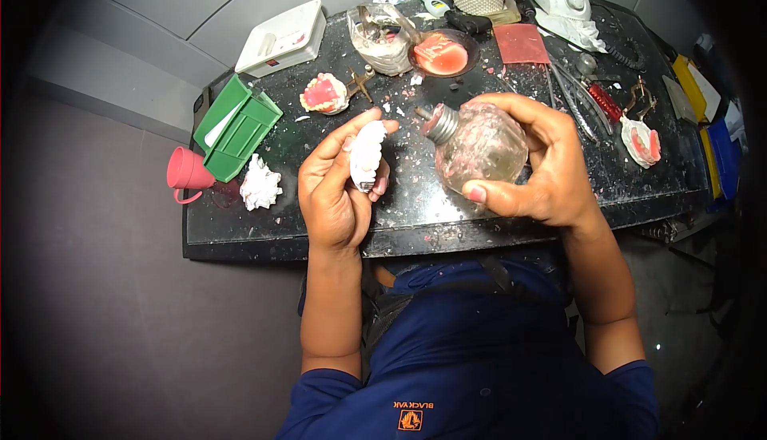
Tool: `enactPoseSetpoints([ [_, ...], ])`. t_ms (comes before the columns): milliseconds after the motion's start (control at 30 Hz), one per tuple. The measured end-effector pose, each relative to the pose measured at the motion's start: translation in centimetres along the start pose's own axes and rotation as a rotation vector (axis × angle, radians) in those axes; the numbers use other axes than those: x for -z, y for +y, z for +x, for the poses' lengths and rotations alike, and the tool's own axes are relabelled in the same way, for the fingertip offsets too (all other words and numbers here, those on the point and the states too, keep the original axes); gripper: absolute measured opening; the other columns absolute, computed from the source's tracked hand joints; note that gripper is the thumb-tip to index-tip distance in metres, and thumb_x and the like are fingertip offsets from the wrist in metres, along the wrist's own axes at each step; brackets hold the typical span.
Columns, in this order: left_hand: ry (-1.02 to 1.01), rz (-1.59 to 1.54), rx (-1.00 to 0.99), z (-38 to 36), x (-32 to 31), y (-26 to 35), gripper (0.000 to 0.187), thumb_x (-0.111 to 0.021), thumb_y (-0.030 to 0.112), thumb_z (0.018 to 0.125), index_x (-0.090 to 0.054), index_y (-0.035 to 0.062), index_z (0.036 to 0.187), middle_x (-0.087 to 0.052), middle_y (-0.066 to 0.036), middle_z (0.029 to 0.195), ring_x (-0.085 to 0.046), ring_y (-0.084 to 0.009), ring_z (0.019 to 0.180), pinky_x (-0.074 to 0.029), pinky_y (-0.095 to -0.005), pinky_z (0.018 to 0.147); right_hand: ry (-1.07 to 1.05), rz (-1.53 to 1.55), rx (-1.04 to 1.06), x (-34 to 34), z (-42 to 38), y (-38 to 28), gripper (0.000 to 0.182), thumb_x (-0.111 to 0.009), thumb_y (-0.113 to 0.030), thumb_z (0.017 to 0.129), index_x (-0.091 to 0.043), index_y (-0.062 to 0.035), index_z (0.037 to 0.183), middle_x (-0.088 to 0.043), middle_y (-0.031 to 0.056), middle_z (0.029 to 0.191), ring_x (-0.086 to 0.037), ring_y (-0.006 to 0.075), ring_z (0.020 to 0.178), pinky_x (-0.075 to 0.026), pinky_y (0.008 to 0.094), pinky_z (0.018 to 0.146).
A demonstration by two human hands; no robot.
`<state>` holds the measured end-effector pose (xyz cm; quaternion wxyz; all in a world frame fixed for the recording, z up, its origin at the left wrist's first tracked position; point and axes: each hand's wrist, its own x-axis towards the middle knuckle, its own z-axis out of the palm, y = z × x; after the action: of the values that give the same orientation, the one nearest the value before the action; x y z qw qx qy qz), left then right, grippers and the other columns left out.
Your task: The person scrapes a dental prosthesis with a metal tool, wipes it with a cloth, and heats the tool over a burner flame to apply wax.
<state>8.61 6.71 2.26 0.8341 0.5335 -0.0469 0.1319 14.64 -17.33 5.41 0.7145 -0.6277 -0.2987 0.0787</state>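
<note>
In the head view, the left hand (339,176) curled partly closed around a white dental cast (366,155); the right hand (543,164) gripped a glass spirit lamp (482,148), tilted above the worktop (264,220). Handling looked unfinished: neither was set down, the wick (423,112) unlit.

The bench (399,228) has a dark, glossy, speckled top that throws back a bright glare, its surface roughened by scattered crumbs. The glass bottle (483,152) is clear and shiny, smeared with pinkish residue; its threaded neck (442,124) has a dull metallic look. The dental cast (367,152) is white, matt and knobbly. The green tray (240,130) and pink cup (188,170) appear to be smooth plastic. The crumpled paper (260,184) is soft and matt. The wax sheet (521,44) presents flat and smooth. The navy shirt (479,352) is matt cloth with an orange logo.
</note>
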Motion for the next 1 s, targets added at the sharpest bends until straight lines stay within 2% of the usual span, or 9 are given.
enactPoseSetpoints([
  [233,-0.012,0.001,-0.005,0.0,0.0,0.0,0.037,-0.048,0.012,0.105,-0.059,-0.0102,0.133,-0.071,-0.025,0.116,-0.059,-0.0146,0.061,-0.044,-0.0243,0.051,0.002,-0.094,0.088,-0.1,0.1,1.0,0.062,-0.096,-0.026,0.063,-0.069,0.0054,0.109,-0.073,0.0098,0.099,-0.068,0.0149,0.092,-0.054,0.0298,0.088],
  [400,0.023,0.008,0.005,-0.2,-0.5,0.0,0.037,-0.049,0.013,0.105,-0.059,-0.0099,0.133,-0.071,-0.024,0.118,-0.063,-0.0125,0.067,-0.047,-0.0242,0.052,-0.018,-0.203,0.138,-0.5,0.1,1.1,0.065,-0.096,-0.032,0.060,-0.070,0.0055,0.106,-0.073,0.0126,0.097,-0.070,0.0185,0.090,-0.055,0.0313,0.086],
  [500,0.061,0.055,0.028,-0.2,-0.5,0.2,0.044,-0.055,0.015,0.102,-0.055,-0.0132,0.136,-0.068,-0.028,0.123,-0.064,-0.0122,0.069,-0.048,-0.0236,0.056,-0.152,-0.345,0.250,-0.5,0.1,1.1,0.067,-0.095,-0.036,0.059,-0.070,0.0059,0.105,-0.073,0.0160,0.096,-0.072,0.0232,0.087,-0.055,0.0332,0.083],
  [733,0.117,0.088,0.017,-0.2,-0.9,0.1,0.047,-0.056,0.015,0.100,-0.053,-0.0127,0.138,-0.068,-0.028,0.125,-0.067,-0.0136,0.077,-0.050,-0.0236,0.058,-0.176,-0.375,0.226,-0.6,0.3,0.8,0.068,-0.094,-0.036,0.059,-0.070,0.0066,0.106,-0.073,0.0166,0.097,-0.072,0.0236,0.088,-0.056,0.0336,0.084],
  [800,0.050,0.012,0.006,-0.3,-0.8,0.2,0.035,-0.054,0.013,0.105,-0.061,-0.0092,0.132,-0.072,-0.022,0.117,-0.070,-0.0138,0.083,-0.054,-0.0232,0.063,-0.095,-0.351,0.227,-0.5,0.2,1.6,0.070,-0.095,-0.036,0.059,-0.070,0.0069,0.108,-0.074,0.0166,0.099,-0.072,0.0229,0.090,-0.056,0.0335,0.085],
  [833,0.050,0.012,0.007,-0.3,-0.6,0.2,0.035,-0.054,0.013,0.105,-0.061,-0.0092,0.132,-0.072,-0.022,0.117,-0.070,-0.0138,0.083,-0.054,-0.0232,0.063,-0.064,-0.356,0.211,-0.5,0.2,1.6,0.071,-0.095,-0.037,0.058,-0.070,0.0070,0.108,-0.074,0.0165,0.100,-0.072,0.0224,0.091,-0.055,0.0337,0.087],
  [900,0.044,0.065,0.024,-0.3,-0.3,0.1,0.048,-0.058,0.017,0.100,-0.053,-0.0123,0.139,-0.068,-0.027,0.124,-0.069,-0.0147,0.084,-0.050,-0.0233,0.059,-0.057,-0.334,0.171,-0.6,0.1,1.3,0.070,-0.094,-0.037,0.058,-0.070,0.0067,0.108,-0.074,0.0165,0.099,-0.072,0.0228,0.090,-0.055,0.0338,0.086],
  [933,0.043,0.065,0.024,-0.3,-0.3,0.1,0.048,-0.058,0.017,0.100,-0.053,-0.0123,0.139,-0.068,-0.027,0.124,-0.069,-0.0147,0.084,-0.050,-0.0233,0.059,-0.050,-0.312,0.130,-0.7,0.1,1.2,0.069,-0.094,-0.036,0.058,-0.071,0.0065,0.107,-0.074,0.0166,0.098,-0.072,0.0233,0.090,-0.055,0.0339,0.086],
  [1000,0.036,0.013,0.005,-0.3,-0.5,0.1,0.035,-0.056,0.013,0.104,-0.061,-0.0089,0.131,-0.072,-0.021,0.116,-0.069,-0.0126,0.081,-0.051,-0.0226,0.059,-0.083,-0.340,0.177,-0.5,0.2,1.2,0.068,-0.094,-0.036,0.058,-0.071,0.0061,0.106,-0.073,0.0165,0.097,-0.072,0.0236,0.089,-0.055,0.0337,0.085],
])
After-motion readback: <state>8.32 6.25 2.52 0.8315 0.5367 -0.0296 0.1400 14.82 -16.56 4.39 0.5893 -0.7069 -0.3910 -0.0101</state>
